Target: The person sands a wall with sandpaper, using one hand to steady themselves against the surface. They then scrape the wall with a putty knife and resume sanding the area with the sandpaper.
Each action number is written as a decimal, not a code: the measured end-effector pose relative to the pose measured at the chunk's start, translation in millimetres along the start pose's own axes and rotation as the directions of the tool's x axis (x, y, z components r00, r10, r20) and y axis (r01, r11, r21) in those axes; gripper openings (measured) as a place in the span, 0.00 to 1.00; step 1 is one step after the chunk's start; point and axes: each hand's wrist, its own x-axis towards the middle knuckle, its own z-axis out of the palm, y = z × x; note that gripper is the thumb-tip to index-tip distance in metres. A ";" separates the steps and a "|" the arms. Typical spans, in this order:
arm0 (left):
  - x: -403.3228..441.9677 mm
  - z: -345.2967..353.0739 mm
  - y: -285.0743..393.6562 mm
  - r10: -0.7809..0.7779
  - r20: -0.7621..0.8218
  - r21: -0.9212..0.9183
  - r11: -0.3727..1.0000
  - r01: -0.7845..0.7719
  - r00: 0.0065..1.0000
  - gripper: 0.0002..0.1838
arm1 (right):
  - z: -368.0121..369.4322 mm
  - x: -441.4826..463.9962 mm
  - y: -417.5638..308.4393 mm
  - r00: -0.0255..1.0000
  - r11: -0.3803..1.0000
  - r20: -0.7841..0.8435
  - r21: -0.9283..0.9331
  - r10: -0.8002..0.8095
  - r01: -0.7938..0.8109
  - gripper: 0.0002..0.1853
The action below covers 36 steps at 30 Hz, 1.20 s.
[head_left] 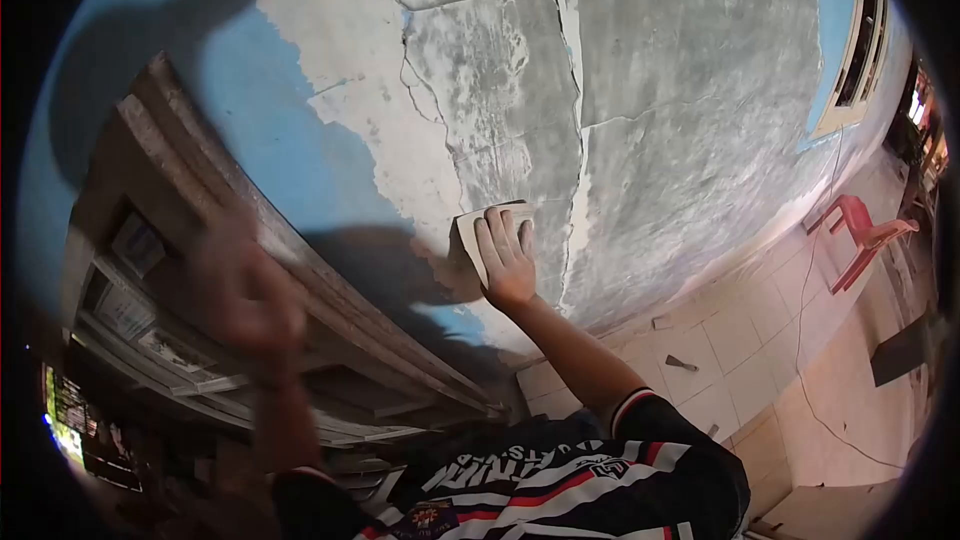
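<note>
My right hand (508, 258) lies with its fingers spread over a pale sheet of sandpaper (468, 235), pressing it flat to the wall (680, 70). A darker edge of the sheet shows above the fingertips. Around it the wall is patchy grey and white plaster, with blue paint (330, 165) to the left. One long crack (577, 105) runs down to the right of the sheet, and thinner cracks run above it. My left hand (250, 290) is raised in front of the wooden door frame (290, 255), apart from the wall. Motion blur hides how its fingers are held.
A red plastic chair (855, 230) stands at the right on the tiled floor (740, 340). A small scraper-like tool (681, 363) lies on the tiles. A thin cable (800, 340) trails near a dark box-like object (898, 350). A window (862, 50) is at upper right.
</note>
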 end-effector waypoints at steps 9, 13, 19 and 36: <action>126.5 -0.5 -176.9 0.032 0.029 0.356 0.934 -0.040 0.999 0.19 | 36.4 -22.3 -2.0 0.997 0.995 0.028 -0.069 0.068 -0.066 0.25; 121.3 7.9 -169.1 -0.206 -0.025 -0.014 0.979 0.206 0.978 0.21 | 30.7 22.2 -4.3 0.995 0.998 -0.099 -0.058 0.025 -0.031 0.29; 134.6 -2.9 -121.9 -0.311 0.338 -0.100 0.926 0.363 0.888 0.23 | 37.3 -43.2 4.8 0.997 0.999 0.083 -0.041 0.009 -0.006 0.24; 145.2 2.4 -144.3 -0.547 0.077 0.099 0.836 0.540 0.833 0.27 | 28.8 -33.2 -2.3 0.992 0.988 0.027 0.095 0.121 -0.123 0.30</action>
